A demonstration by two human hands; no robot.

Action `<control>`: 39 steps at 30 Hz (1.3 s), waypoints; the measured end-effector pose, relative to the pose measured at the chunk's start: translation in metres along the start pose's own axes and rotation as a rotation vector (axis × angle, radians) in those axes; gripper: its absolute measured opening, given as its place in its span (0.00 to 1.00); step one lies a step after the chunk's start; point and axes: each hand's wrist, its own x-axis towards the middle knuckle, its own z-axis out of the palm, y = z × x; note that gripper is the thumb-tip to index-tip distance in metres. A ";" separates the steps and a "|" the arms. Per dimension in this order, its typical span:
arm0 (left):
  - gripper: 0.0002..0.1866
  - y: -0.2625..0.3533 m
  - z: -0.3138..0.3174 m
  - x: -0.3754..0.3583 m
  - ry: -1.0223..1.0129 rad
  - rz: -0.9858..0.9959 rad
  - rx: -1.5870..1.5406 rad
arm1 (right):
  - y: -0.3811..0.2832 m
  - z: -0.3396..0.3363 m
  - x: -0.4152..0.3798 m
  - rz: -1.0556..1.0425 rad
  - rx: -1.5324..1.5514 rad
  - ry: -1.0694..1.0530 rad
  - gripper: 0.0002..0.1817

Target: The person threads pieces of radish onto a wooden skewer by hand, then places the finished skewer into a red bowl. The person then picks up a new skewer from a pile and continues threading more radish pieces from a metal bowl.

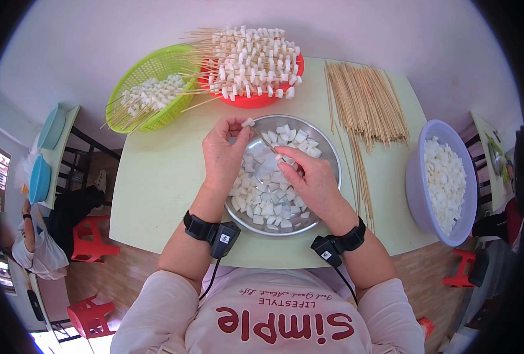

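Above the steel tray (256, 231), a thin bamboo skewer (267, 141) slants between my two hands. My left hand (222, 150) is closed, with a white chunk (248, 123) at its fingertips by the skewer's upper end. Lower down the stick, the fingers of my right hand (310, 172) are pinched around it, with white pieces partly hidden beside them. Loose white chunks (270, 192) of the same kind are scattered in the round tray below both hands.
A red basin (253, 101) at the back holds stacked loaded skewers (253, 62); a green basket (118, 94) with more stands left of it. Bare bamboo sticks (365, 103) lie at right, beside a lavender tub (414, 183) of white chunks. Another person (40, 251) sits far left.
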 end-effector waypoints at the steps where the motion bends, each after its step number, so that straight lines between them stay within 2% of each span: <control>1: 0.09 0.000 0.000 0.000 0.001 0.010 0.005 | 0.000 0.000 0.000 -0.003 -0.003 0.001 0.16; 14: 0.09 0.001 -0.001 -0.001 -0.050 0.122 0.235 | -0.001 0.000 -0.001 0.007 -0.038 -0.010 0.15; 20: 0.09 0.005 -0.001 -0.001 -0.061 0.113 0.203 | -0.002 0.000 0.000 0.045 -0.009 0.002 0.15; 30: 0.09 0.009 -0.001 -0.003 -0.046 0.150 0.191 | -0.002 0.001 -0.001 -0.002 -0.036 0.046 0.14; 33: 0.08 0.016 0.002 -0.009 -0.089 0.151 0.236 | 0.001 0.004 0.000 -0.016 -0.012 0.083 0.14; 35: 0.09 0.024 0.008 -0.016 -0.199 0.232 0.288 | 0.001 0.004 0.001 -0.026 0.006 0.116 0.14; 39: 0.09 0.025 0.006 -0.014 -0.219 0.202 0.281 | -0.003 0.001 0.001 0.023 0.000 0.079 0.14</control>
